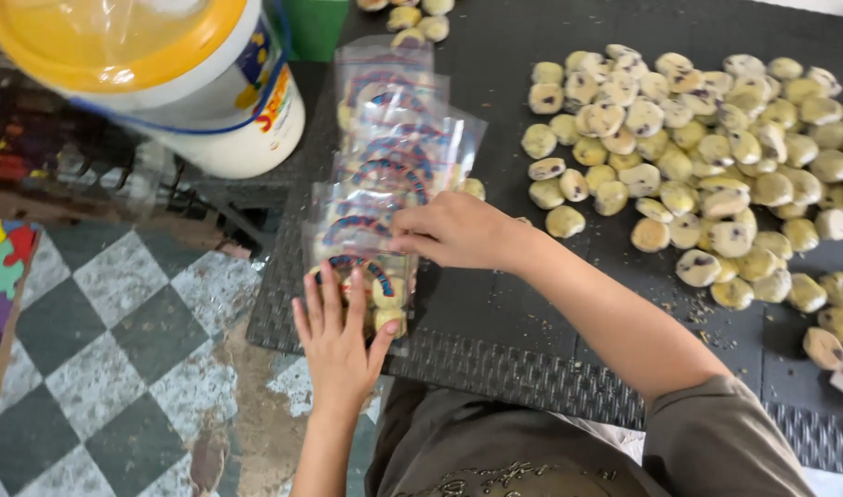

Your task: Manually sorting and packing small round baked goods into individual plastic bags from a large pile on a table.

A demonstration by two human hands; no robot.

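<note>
Bagging: left hand [338, 345] lies flat, fingers released, pinning the nearest clear packet [371, 290] to the surface; right hand [453, 230] pinches its far edge, best kept square to the overlapping row.

on a dark woven mat [495, 359], the left hand [340, 345] lies flat on the nearest clear printed bag of cookies [371, 294] in an overlapping row, the right hand [453, 230] pinching its top, a loose cookie heap [707, 175] to the right.
</note>
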